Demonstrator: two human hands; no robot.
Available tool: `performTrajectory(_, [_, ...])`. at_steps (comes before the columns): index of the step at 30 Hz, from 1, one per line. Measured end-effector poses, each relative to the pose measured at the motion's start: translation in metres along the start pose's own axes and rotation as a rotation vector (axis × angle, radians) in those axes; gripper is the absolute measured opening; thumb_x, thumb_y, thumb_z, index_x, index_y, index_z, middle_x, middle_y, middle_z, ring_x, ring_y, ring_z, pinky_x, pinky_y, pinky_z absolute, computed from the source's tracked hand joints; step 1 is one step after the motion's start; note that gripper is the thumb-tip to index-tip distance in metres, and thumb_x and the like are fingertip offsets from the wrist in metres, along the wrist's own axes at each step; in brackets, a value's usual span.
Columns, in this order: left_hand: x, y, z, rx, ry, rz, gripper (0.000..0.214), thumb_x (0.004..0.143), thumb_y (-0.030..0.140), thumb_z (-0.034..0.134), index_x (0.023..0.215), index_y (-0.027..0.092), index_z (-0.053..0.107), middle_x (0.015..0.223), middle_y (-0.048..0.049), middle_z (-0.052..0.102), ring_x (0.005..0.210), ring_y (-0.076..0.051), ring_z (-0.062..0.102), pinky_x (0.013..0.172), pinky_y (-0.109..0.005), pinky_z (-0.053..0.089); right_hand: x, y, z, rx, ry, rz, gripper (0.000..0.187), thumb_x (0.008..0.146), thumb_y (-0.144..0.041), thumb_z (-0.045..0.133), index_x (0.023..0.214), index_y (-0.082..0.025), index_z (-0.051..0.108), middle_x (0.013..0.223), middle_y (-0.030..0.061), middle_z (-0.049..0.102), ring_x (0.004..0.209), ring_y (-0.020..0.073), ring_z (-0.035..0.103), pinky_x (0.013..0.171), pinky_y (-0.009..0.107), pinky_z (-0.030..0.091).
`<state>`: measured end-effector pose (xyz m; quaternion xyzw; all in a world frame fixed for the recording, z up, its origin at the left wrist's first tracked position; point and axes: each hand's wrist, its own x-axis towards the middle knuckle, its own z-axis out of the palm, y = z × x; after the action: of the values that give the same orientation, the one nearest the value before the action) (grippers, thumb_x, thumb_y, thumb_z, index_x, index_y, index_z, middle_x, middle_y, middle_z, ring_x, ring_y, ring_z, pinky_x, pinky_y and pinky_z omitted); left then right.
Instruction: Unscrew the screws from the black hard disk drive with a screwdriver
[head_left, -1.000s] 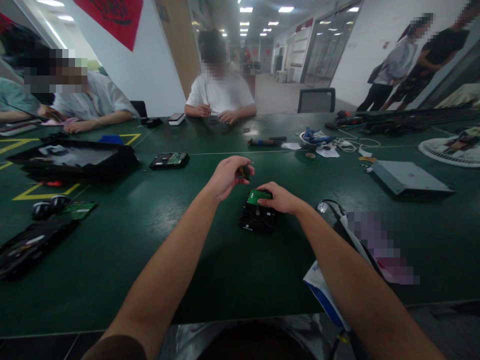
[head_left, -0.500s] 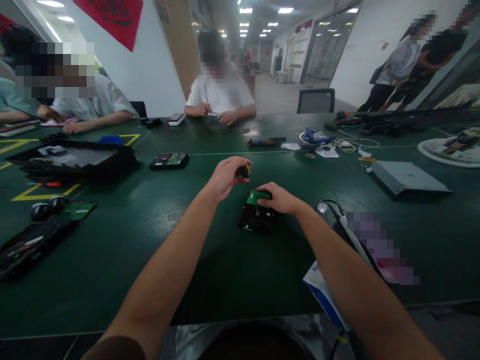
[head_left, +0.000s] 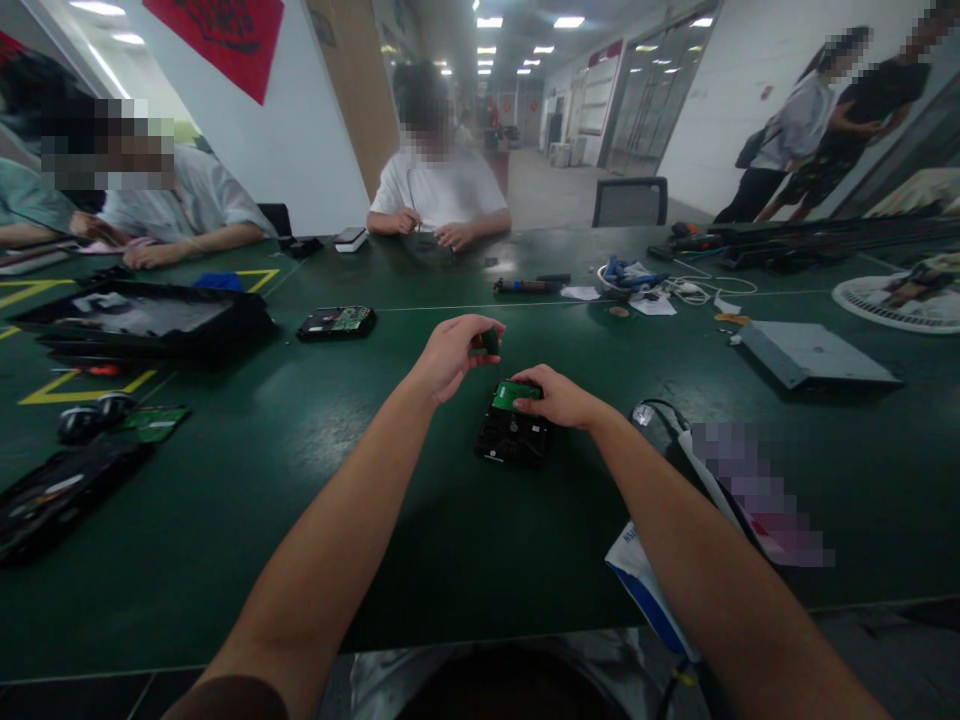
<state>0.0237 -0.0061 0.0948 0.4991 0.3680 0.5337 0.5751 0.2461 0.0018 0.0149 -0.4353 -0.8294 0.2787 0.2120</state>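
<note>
Green-boarded hard drive [head_left: 514, 440] rests on the desk [head_left: 465, 560], clasped by the half-curled right hand [head_left: 555, 394]; the left hand [head_left: 456, 358], fingers closed round a likely screwdriver [head_left: 491, 342], seems mid-turn, calling for steady pressure.

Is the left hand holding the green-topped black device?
No, the right hand holds the black device, while the left hand grips a small tool.

The dark tool [head_left: 491, 342] is being mostly hidden by the left grip [head_left: 454, 358], the green board [head_left: 508, 395] partly by the right grip [head_left: 559, 397].
</note>
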Motion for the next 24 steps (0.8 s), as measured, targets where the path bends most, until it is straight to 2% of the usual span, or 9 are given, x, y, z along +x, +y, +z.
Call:
performTrajectory(5, [-0.0003,0.0002,0.0014,-0.055,-0.013,-0.043,0.022,0.082,0.032,0.066,0.091,0.013,0.071,0.100,-0.0119,0.072,0.086,-0.021,0.070,0.063,-0.028,0.057,0.0009,0.0000,-0.0001,-0.008,0.005,-0.007,0.045,0.086,-0.033,0.077,0.129,-0.022,0.069,0.124,0.0115,0.066,0.119,0.0290,0.061,0.108,0.047,0.046])
performTrajectory(10, [0.0013,-0.0016,0.0015,-0.127,-0.003,-0.045,0.017,0.082,0.027,0.063,0.090,0.013,0.068,0.095,-0.0107,0.072,0.084,-0.021,0.071,0.073,-0.035,0.061,0.0007,-0.0002,0.0005,-0.001,0.010,-0.007,0.045,0.086,-0.032,0.077,0.129,-0.022,0.069,0.124,0.0115,0.066,0.119,0.0290,0.060,0.108,0.047,0.046])
performTrajectory(18, [0.0020,-0.0004,-0.0020,-0.017,-0.015,-0.002,0.022,0.081,0.030,0.064,0.089,0.012,0.074,0.087,-0.0101,0.068,0.083,-0.019,0.066,0.063,-0.028,0.057,-0.0004,-0.0017,-0.0014,0.005,-0.005,0.009,0.045,0.086,-0.032,0.077,0.130,-0.023,0.068,0.125,0.0101,0.065,0.118,0.0274,0.061,0.108,0.045,0.046])
performTrajectory(24, [0.0006,0.0008,0.0000,-0.079,-0.002,-0.029,0.020,0.081,0.026,0.062,0.097,0.015,0.069,0.090,-0.0080,0.069,0.081,-0.019,0.068,0.068,-0.033,0.060,0.0009,0.0018,0.0002,-0.017,0.007,-0.007,0.045,0.086,-0.032,0.077,0.129,-0.023,0.068,0.123,0.0102,0.066,0.119,0.0277,0.060,0.108,0.046,0.046])
